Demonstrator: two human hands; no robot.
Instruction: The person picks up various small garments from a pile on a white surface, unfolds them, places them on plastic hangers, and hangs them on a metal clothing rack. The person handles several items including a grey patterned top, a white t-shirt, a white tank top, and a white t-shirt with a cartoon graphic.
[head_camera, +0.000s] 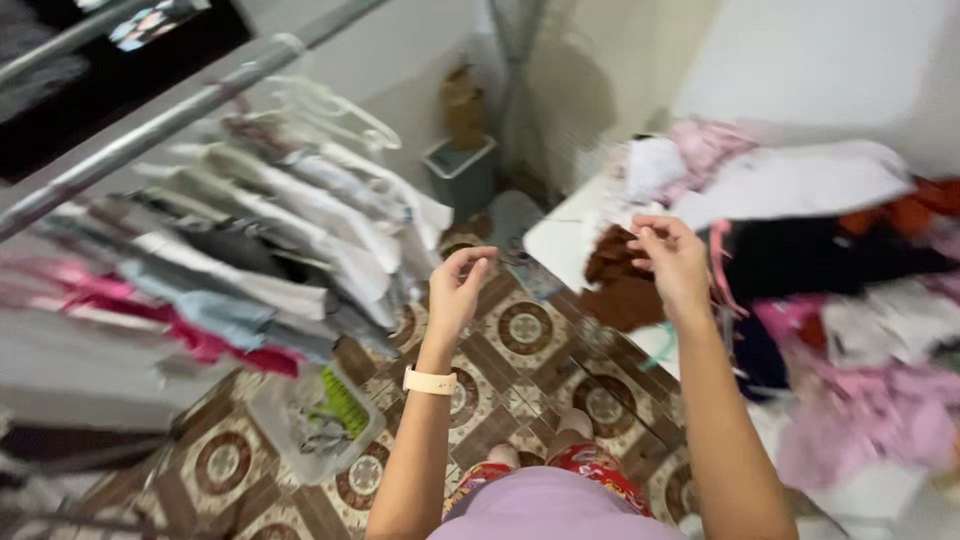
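Brown garment (618, 285) near right hand (672, 262) — fingers curled, empty.

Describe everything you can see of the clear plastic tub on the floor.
The clear plastic tub sits on the patterned tile floor, below the hanging clothes and left of the left hand. It looks rectangular, translucent and open-topped, holding green items and grey ones, too blurred to name. Neither hand touches it.

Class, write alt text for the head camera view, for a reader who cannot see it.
Two bare hands are raised with fingers curled, holding nothing: the left hand near clothes on a metal rail, the right hand over a heap of laundry. Below is patterned tile floor.
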